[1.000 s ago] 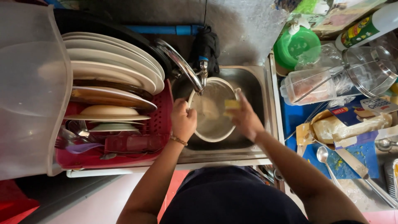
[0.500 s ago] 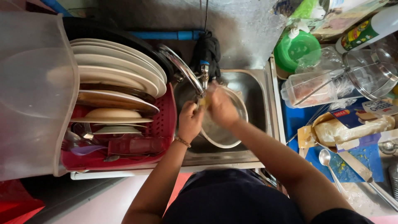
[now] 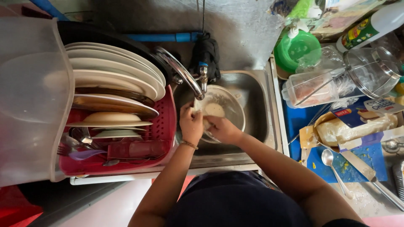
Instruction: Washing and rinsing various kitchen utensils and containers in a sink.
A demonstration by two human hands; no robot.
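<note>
White plates point(image 3: 113, 77) stand in a red rack point(image 3: 166, 126), with forks and spoons point(image 3: 80, 145) in front of them. A green lid point(image 3: 299, 49), a clear jar point(image 3: 336, 82) and a spoon point(image 3: 332, 166) sit to the right of the sink.

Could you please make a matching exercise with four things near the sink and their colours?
Things:
1. dish rack
2. pipe on the wall
3. round lidded container
4. stacked plates

Colours:
a. blue
b. white
c. red
d. green

Pairs: 1-c, 2-a, 3-d, 4-b
</note>
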